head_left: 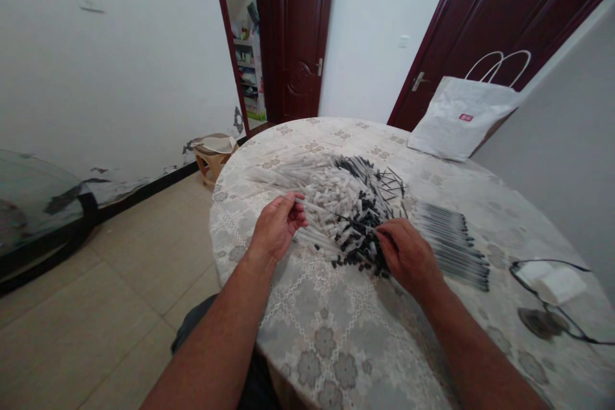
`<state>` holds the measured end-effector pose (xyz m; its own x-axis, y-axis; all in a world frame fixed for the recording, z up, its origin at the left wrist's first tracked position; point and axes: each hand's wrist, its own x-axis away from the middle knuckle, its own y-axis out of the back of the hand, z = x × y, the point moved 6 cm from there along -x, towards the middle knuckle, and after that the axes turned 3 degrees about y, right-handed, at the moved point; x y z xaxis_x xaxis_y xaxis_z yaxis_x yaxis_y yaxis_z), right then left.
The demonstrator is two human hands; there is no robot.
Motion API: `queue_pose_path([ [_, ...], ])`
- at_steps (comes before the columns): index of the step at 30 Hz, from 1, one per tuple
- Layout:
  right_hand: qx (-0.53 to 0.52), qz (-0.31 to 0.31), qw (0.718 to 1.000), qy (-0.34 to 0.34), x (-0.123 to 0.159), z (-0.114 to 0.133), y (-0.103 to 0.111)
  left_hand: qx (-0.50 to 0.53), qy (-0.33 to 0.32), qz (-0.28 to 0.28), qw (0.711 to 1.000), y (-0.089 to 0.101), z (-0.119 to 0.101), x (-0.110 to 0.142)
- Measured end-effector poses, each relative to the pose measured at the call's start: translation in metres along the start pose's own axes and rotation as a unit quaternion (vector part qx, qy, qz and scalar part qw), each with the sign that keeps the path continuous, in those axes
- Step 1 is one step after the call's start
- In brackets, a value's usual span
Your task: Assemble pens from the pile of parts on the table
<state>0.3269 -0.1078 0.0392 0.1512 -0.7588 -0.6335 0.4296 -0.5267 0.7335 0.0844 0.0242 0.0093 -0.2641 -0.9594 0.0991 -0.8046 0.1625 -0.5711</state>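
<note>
A big heap of white pen barrels (317,189) lies in the middle of the round table (336,333), mixed with small black caps and tips (360,237). My left hand (278,224) is at the heap's left edge, fingers curled round one white barrel. My right hand (408,253) rests palm down on the black parts at the heap's near right, fingers bent; what it pinches is hidden. To its right lies a neat row of assembled pens (451,240).
A white paper bag (461,118) leans at the table's far right. A white block with a black cable (552,285) lies at the right edge. A low stool (214,154) stands by the wall; dark doors are behind.
</note>
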Motion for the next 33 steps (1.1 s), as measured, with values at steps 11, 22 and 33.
queue_pose_path([
  [11,0.004,0.004,1.000,-0.005,0.002,-0.005,0.000,0.002,-0.005,-0.005,1.000,-0.001,-0.001,0.001],
  [22,0.001,0.009,1.000,-0.004,0.001,-0.002,-0.002,-0.028,0.001,0.014,1.000,-0.007,0.004,0.005],
  [33,-0.330,0.040,0.929,-0.165,0.007,0.017,-0.020,-0.050,0.169,0.158,0.972,-0.040,0.043,0.030],
])
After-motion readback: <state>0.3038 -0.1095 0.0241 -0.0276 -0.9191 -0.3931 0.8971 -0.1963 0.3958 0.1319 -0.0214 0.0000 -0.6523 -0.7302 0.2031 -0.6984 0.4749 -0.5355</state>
